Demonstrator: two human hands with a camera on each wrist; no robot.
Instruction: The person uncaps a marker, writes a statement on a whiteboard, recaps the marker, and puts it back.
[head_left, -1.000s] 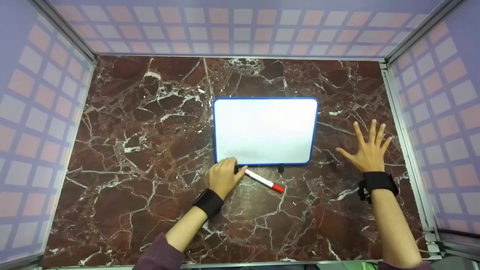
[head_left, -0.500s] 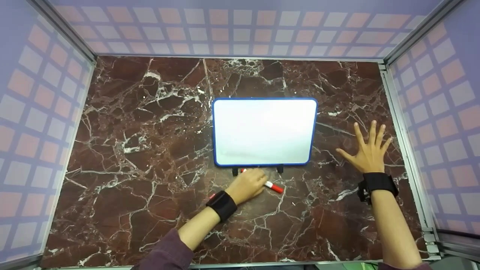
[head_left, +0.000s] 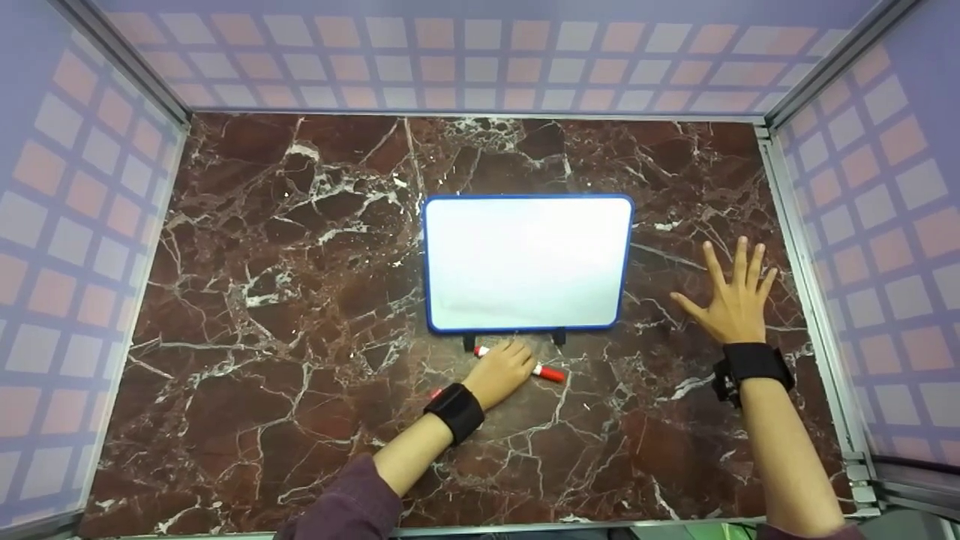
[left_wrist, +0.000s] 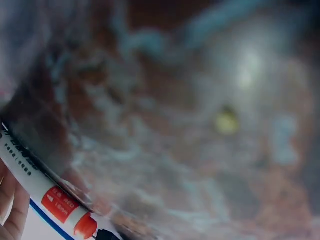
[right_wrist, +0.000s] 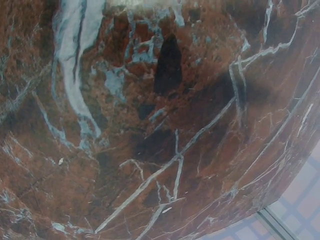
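Note:
A red-and-white marker (head_left: 551,373) lies slantwise in front of a blue-framed whiteboard (head_left: 529,262). My left hand (head_left: 501,375) grips the marker from above around its middle, and both red ends stick out past the fingers. In the left wrist view the marker's printed barrel (left_wrist: 60,204) shows at the lower left, with fingertips (left_wrist: 12,210) against it. Off to the right, my right hand (head_left: 735,304) rests on the tabletop with its fingers spread, holding nothing. The right wrist view shows only tabletop and a bit of wall.
Two black stubs (head_left: 559,336) jut from the whiteboard's near edge, close to the marker. The marbled tabletop (head_left: 285,300) is bounded by patterned walls (head_left: 480,67) at the back and both sides. Metal rails run along the edges.
My left hand has left the whiteboard's lower left corner, moved right and down, and taken hold of the marker, which has turned slightly. My right hand stays nearly in place.

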